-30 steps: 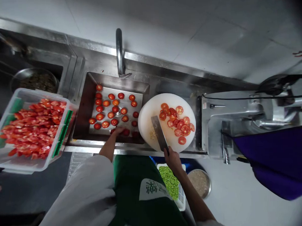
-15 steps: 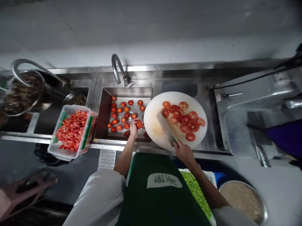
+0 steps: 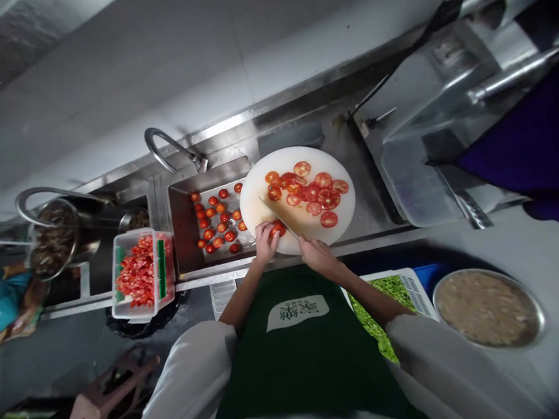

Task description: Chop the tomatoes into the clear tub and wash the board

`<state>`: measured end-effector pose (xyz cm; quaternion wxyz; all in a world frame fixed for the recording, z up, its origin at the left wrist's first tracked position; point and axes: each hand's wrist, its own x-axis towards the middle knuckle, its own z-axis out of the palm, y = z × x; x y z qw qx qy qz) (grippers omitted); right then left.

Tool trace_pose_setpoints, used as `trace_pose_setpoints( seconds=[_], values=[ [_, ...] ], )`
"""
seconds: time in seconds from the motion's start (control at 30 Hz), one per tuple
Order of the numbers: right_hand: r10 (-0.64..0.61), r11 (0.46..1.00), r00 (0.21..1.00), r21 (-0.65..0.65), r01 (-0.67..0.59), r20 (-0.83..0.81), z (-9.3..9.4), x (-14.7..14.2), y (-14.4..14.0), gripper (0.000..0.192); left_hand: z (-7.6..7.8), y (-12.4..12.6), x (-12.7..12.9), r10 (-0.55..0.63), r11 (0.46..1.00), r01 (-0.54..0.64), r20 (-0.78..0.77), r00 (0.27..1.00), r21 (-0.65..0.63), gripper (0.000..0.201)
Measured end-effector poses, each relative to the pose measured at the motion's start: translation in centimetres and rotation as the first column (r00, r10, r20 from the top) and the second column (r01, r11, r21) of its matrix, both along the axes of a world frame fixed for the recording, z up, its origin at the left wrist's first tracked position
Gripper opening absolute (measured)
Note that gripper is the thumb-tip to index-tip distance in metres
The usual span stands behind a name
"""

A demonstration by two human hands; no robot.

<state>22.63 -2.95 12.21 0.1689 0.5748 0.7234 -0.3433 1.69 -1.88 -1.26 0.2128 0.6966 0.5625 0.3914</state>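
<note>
Steel desk (image 3: 367, 213), white board (image 3: 277, 162): left hand (image 3: 265, 242) holds tomato (image 3: 277, 228), right hand (image 3: 316, 255) grips knife (image 3: 283, 219), slices (image 3: 323, 180) aside, probably leaving blade room.

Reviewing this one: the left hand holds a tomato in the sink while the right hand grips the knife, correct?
Not in the sink: the head view shows the left hand holding the tomato on the round white board. The right hand does grip the knife.
</note>
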Motion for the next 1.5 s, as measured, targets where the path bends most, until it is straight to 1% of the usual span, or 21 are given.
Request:
trace_pose_setpoints(
  seconds=[0.17, 0.3, 0.4, 0.5, 0.6, 0.7, 0.8, 0.9, 1.0, 1.07, 1.13, 1.2, 1.27, 1.37, 1.43, 1.5],
  values=[
    [0.051, 0.995, 0.999, 0.085, -0.05, -0.008, 0.3, 0.4, -2.9, 0.041, -0.9, 0.4, 0.2, 0.028, 0.999, -0.03, -0.072, 0.997, -0.033, 0.033],
    [0.079, 0.993, 0.997, 0.088, -0.078, -0.01, 1.1, 0.9, -4.1, 0.041, -1.4, 0.7, 0.2, 0.03, 0.998, -0.037, -0.111, 0.993, -0.058, 0.03],
    [0.084, 0.994, 0.996, 0.071, -0.083, -0.016, 1.6, 1.0, -3.5, 0.041, -1.6, 0.7, 0.0, 0.017, 0.999, -0.022, -0.104, 0.994, -0.042, 0.03],
    [0.1, 0.993, 0.994, 0.071, -0.097, -0.045, 1.7, 0.8, -2.3, 0.042, -1.7, 0.6, 0.0, 0.008, 1.0, -0.009, -0.054, 0.998, -0.011, 0.034],
    [0.112, 0.991, 0.992, 0.084, -0.107, -0.065, 1.8, 0.8, -1.7, 0.043, -1.6, 0.5, 0.3, 0.024, 0.999, -0.025, -0.019, 1.0, -0.043, 0.037],
    [0.093, 0.995, 0.995, 0.028, -0.092, -0.031, 2.1, 1.5, -2.4, 0.041, -1.6, 0.3, 0.5, 0.042, 0.996, -0.043, -0.024, 0.999, -0.077, 0.037],
    [0.076, 0.996, 0.997, -0.043, -0.076, -0.006, 2.2, 1.8, -2.6, 0.039, -1.5, 0.1, 0.6, 0.052, 0.998, -0.054, -0.028, 0.998, -0.043, 0.037],
    [0.065, 0.997, 0.997, -0.029, -0.067, -0.042, 1.6, 0.5, -0.9, 0.041, -1.3, 0.1, 0.4, 0.032, 1.0, -0.031, -0.012, 0.999, 0.002, 0.037],
    [0.049, 0.998, 0.996, -0.03, -0.051, -0.078, 0.4, -1.3, 1.4, 0.041, -1.0, 0.1, 0.0, -0.003, 1.0, 0.003, -0.017, 1.0, -0.009, 0.036],
    [0.022, 0.999, 0.995, -0.028, -0.024, -0.099, -0.3, -1.5, 2.5, 0.039, -0.6, 0.2, -0.3, -0.033, 0.999, 0.032, -0.039, 0.999, -0.027, 0.035],
    [-0.01, 1.0, 0.993, -0.018, 0.008, -0.12, -0.8, -0.8, 3.2, 0.034, 0.1, 0.3, -0.7, -0.074, 0.997, 0.073, -0.055, 0.996, -0.026, 0.037],
    [-0.048, 0.999, 0.99, -0.011, 0.047, -0.129, -1.1, 0.9, 3.6, 0.032, 1.1, 0.5, -1.1, -0.094, 0.996, 0.093, -0.064, 0.994, -0.01, 0.04],
    [-0.086, 0.996, 0.989, -0.003, 0.087, -0.116, -1.3, 2.7, 3.8, 0.035, 2.2, 0.9, -1.4, -0.09, 0.996, 0.089, -0.086, 0.992, -0.018, 0.043],
    [-0.105, 0.994, 0.993, 0.029, 0.106, -0.05, -1.2, 4.6, 3.4, 0.038, 3.4, 2.0, -1.5, -0.117, 0.99, 0.102, -0.169, 0.979, -0.097, 0.052],
    [-0.071, 0.996, 0.997, 0.056, 0.07, 0.004, -1.0, 4.9, 2.5, 0.039, 3.6, 2.7, -1.5, -0.153, 0.982, 0.124, -0.213, 0.965, -0.144, 0.048],
    [-0.014, 0.998, 0.999, 0.068, 0.011, 0.045, -0.8, 4.7, 1.4, 0.038, 3.5, 3.0, -1.5, -0.142, 0.984, 0.114, -0.218, 0.966, -0.135, 0.038]
  ],
)
